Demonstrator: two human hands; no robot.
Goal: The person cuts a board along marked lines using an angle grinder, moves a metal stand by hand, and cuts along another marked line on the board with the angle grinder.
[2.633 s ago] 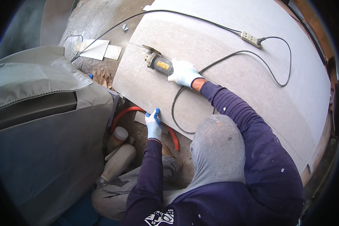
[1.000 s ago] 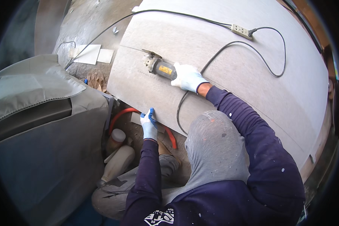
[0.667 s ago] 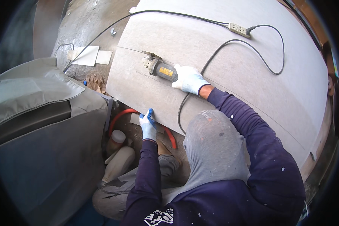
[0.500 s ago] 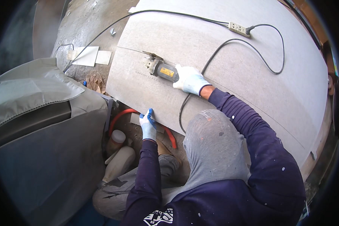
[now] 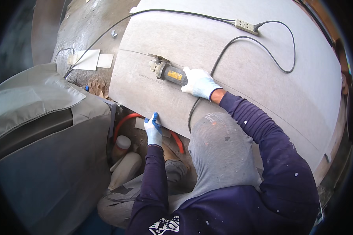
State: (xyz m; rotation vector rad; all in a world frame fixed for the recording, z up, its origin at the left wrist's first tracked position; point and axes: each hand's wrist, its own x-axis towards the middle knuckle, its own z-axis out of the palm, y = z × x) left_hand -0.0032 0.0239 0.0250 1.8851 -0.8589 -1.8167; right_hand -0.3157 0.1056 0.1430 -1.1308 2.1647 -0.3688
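An angle grinder [image 5: 173,74] lies against a thin line on a large pale grey board [image 5: 262,98], its thin disc [image 5: 157,57] turned toward the far side. My right hand [image 5: 200,84], in a white and light-blue glove, is closed around the grinder's body from the right. At the board's near edge, my left hand [image 5: 153,131] wears a similar glove with dark blue fingers. It appears to pinch that edge, though some of its fingers are hidden. A black cord [image 5: 191,113] comes out from under my right forearm.
A white power strip [image 5: 246,27] with a plug in it lies on the far part of the board, cables looping around it. Grey covered furniture [image 5: 47,156] stands at left. Near my left hand are a red hose [image 5: 123,121] and a lidded container [image 5: 122,144].
The view has shifted slightly. Relative to the board, my right hand and the grinder have moved a little to the right along the line. My left hand stays at the near edge.
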